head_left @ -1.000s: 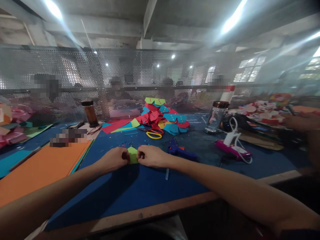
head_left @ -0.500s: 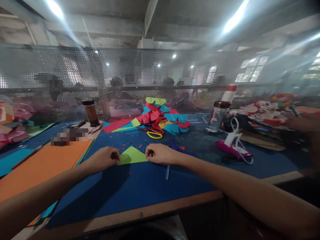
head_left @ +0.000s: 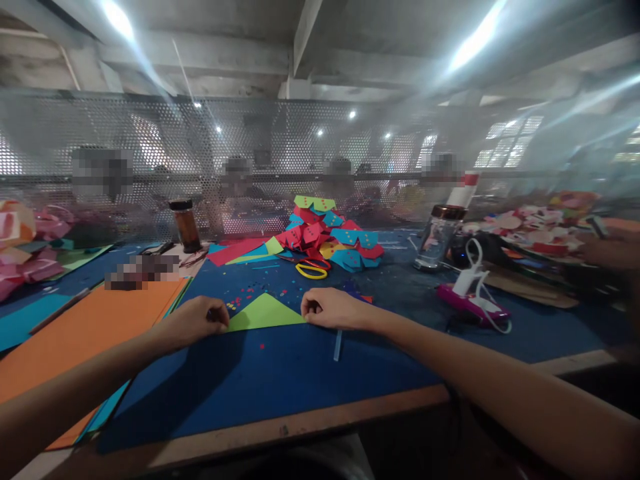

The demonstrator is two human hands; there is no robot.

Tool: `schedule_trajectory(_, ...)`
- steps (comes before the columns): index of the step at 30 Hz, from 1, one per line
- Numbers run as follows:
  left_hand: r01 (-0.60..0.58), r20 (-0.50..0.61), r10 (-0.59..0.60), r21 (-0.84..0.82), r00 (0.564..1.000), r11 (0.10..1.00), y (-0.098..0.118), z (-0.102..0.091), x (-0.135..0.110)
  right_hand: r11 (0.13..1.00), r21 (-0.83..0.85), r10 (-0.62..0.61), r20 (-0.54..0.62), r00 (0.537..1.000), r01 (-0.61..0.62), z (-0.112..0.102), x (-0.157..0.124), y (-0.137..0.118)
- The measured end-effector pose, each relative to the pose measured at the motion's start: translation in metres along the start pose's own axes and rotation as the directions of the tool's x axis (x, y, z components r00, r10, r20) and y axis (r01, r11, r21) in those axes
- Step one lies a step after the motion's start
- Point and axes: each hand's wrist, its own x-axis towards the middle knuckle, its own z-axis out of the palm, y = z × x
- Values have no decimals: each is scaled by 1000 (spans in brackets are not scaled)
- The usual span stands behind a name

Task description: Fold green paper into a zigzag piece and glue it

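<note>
1. Left hand's [head_left: 197, 319] grip pinches the green paper's [head_left: 265, 313] left corner; right hand's [head_left: 333, 309] grip pinches its right.
2. The paper sits well back from the counter's [head_left: 280, 433] front edge, blue surface between.
3. Left forearm crosses orange sheets [head_left: 100, 327]; scissors [head_left: 311, 277] lie beyond the paper, a clear stick [head_left: 338, 347] near the right hand.
</note>
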Motion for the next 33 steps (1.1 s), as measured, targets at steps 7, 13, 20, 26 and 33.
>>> schedule_trajectory(7,15,-1,-15,-9,1000,1000,-7,-6,-6,999,-14,-42,21,999,42,-3,0,3)
schedule_trajectory(13,44,11,-43,-26,999,999,-15,-10,-9,996,-29,-80,45,996,82,-7,-1,7)
schedule_trajectory(20,86,52,-85,-19,995,996,-23,-16,-4,993,-33,-111,82,990,114,-10,-2,9)
schedule_trajectory(26,110,92,-108,-26,990,994,-24,-21,-2,985,-28,-167,103,981,171,-15,-6,13)
schedule_trajectory(33,128,129,-124,-22,984,992,-15,-26,-3,980,18,-198,155,968,198,-19,-5,15)
